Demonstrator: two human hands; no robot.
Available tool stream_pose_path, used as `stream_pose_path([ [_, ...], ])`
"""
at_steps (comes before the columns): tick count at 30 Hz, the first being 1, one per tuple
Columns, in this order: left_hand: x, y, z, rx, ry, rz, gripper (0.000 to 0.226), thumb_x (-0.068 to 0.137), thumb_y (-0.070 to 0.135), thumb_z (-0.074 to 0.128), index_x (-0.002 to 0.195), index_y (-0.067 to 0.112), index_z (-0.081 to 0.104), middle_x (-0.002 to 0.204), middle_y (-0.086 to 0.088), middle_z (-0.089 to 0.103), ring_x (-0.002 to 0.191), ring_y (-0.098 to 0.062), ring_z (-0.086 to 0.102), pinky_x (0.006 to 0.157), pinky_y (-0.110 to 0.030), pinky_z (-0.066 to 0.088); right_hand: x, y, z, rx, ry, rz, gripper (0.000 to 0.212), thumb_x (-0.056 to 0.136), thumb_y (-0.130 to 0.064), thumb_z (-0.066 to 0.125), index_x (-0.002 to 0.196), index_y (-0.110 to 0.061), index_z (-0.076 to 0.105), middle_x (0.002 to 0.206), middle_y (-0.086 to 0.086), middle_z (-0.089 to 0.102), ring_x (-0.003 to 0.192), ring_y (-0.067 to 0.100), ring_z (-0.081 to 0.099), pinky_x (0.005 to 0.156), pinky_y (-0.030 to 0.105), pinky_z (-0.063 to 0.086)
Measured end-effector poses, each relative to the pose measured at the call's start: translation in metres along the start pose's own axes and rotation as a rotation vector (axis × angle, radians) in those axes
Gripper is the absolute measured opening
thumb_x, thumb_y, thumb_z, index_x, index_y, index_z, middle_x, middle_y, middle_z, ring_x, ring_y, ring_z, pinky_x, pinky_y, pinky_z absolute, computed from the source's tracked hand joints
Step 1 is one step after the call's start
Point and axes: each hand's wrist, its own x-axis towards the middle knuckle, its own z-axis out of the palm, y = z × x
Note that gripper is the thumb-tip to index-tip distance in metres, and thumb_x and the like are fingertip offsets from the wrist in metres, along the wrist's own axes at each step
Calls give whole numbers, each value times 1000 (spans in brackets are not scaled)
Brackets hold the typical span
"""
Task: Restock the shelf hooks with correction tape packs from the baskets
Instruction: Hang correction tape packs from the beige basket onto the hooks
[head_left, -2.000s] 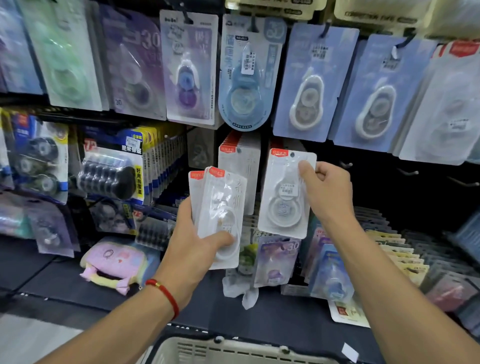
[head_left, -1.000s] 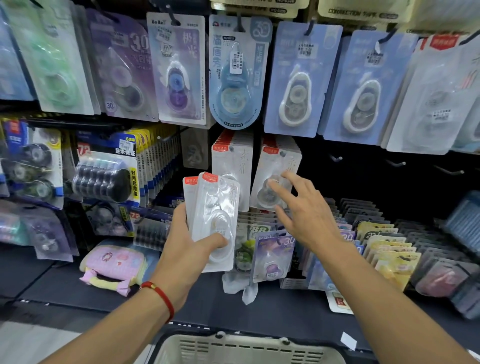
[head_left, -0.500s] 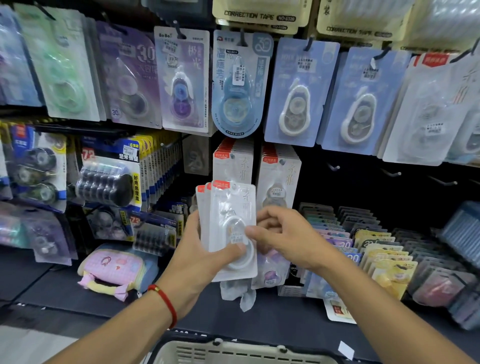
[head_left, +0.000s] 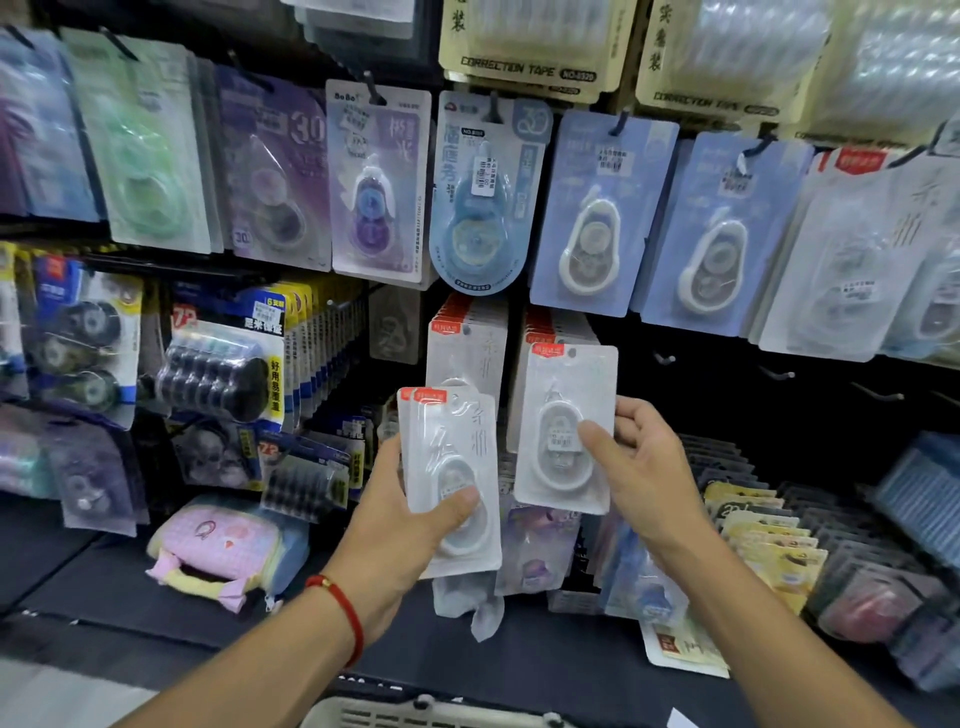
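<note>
My left hand (head_left: 400, 525) grips a small stack of white correction tape packs (head_left: 452, 467) with red top labels, thumb across the front. My right hand (head_left: 644, 467) pinches a single white pack (head_left: 561, 395) by its right side and holds it upright in front of the shelf. Just behind it hang two rows of the same white packs on hooks (head_left: 467, 343), the right row directly behind the held pack. A pale basket rim (head_left: 426, 714) shows at the bottom edge.
Blue, purple and green correction tape packs (head_left: 597, 218) hang in the row above. Bare hooks (head_left: 774, 374) stick out at the right. Upright packs fill trays (head_left: 763, 525) on the dark shelf; a pink pouch (head_left: 218, 551) lies at the left.
My right hand let go of a pack on the right hook row, came back to the stack, took one pack off it, and now lifts that pack up and right.
</note>
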Motion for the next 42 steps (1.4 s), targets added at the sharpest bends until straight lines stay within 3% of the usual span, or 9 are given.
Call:
stream_pose_path([
  [9,-1,4,-4,25,60,50,65,86,9,84,132,45,54,114,21,75,104,1,72,81,-18,58,11,8,9,-20,82,-48,22,99,-23,72,117,-30,63,107,-8,80,91,10,78,69,23,62],
  [12,-1,6,-3,21,63,59,65,85,10,85,131,44,55,115,20,75,105,0,72,84,-20,56,7,8,7,-303,121,-12,33,97,-41,72,122,-32,54,112,-12,73,94,-3,70,73,21,56],
  [15,-1,5,-1,10,36,65,65,82,11,89,124,48,57,115,16,76,106,-4,73,86,-26,58,-1,6,8,-631,138,-22,49,96,-51,69,135,-30,48,124,-14,56,103,1,59,85,29,50],
  [18,-3,4,3,-11,-22,67,67,73,21,96,122,50,60,120,10,76,109,-10,74,83,-25,62,-12,-4,16,-369,-126,98,28,97,-44,70,118,-26,67,107,-9,73,93,-2,68,93,39,60],
  [21,-5,2,10,-42,-64,54,78,65,30,97,131,41,57,123,5,76,113,-16,74,88,-32,63,-28,-6,27,-216,-390,189,28,95,-43,74,115,-23,72,106,-6,79,97,10,76,89,46,63],
  [27,-8,2,20,-141,-160,2,67,72,19,96,128,36,62,123,1,77,111,-18,75,82,-28,63,-35,-8,10,-188,-248,197,21,94,-29,79,106,-13,76,100,7,80,92,30,77,78,46,66],
  [35,-2,-3,16,-72,-155,-23,71,70,9,86,129,36,60,122,-1,76,114,-20,73,89,-36,61,-13,-8,-42,-1,279,132,21,102,-28,67,119,-16,65,95,-9,80,87,15,78,75,40,59],
  [39,-1,-3,15,-55,-181,-5,69,70,10,86,126,43,63,124,-1,76,114,-18,73,88,-35,61,0,-10,-55,60,340,96,20,102,-27,65,117,-14,66,92,-10,81,79,7,77,58,20,56],
  [42,1,-5,14,-41,-167,-17,73,68,11,87,130,40,62,124,-2,76,115,-20,73,90,-37,62,1,-3,-56,41,350,104,19,101,-27,66,114,-15,68,91,-10,80,79,9,77,56,18,55],
])
